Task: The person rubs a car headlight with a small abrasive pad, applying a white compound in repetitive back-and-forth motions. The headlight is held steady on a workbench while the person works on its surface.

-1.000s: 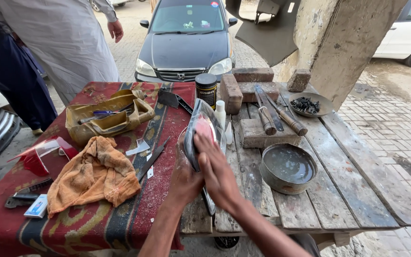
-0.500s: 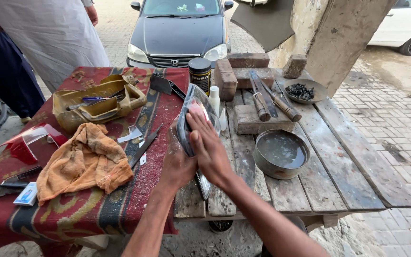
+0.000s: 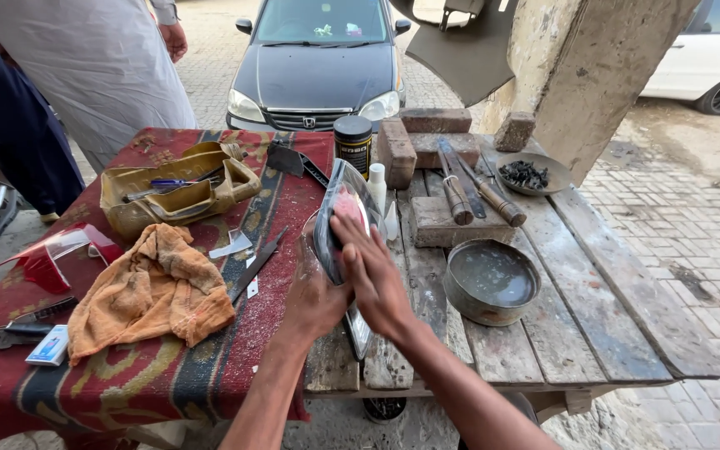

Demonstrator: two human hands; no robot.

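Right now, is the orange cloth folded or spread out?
Neither neatly: the orange cloth lies crumpled in a loose heap on the red table cover.

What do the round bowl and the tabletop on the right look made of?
The round bowl looks like dull grey metal, going by its thin rim and worn, stained sheen. The tabletop is bare, weathered wood: separate grey planks with gaps and visible grain, apparently unvarnished.

Car lamp housing (image 3: 345, 218) at the counter's (image 3: 618, 333) middle, rag (image 3: 150, 290) left of it, metal bowl (image 3: 491, 282) right, tin can (image 3: 353, 142) behind, bricks (image 3: 414, 137) at far edge.
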